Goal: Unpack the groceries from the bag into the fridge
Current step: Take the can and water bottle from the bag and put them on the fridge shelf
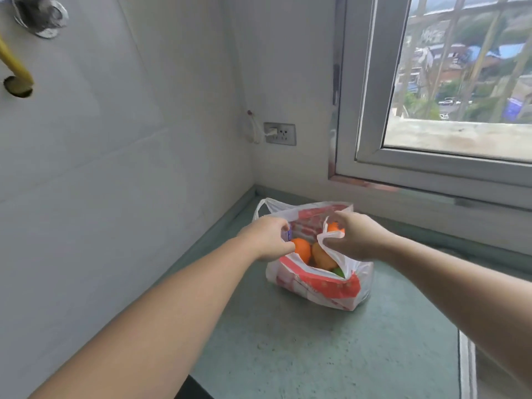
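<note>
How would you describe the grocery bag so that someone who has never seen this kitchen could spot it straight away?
Start at the window on the right wall and look down to the green counter below it. Near the corner sits the plastic bag, held open by the left hand and right hand. It is the only thing on the counter: thin white plastic with red print, oranges showing inside.

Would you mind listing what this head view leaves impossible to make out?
- Lower contents of the plastic bag: hidden by its printed wall, beneath the oranges.
- Purple item by the left hand: mostly covered by fingers.
- Right hand fingertips: tucked behind the bag's rim.
- Fridge: outside the frame.
</note>
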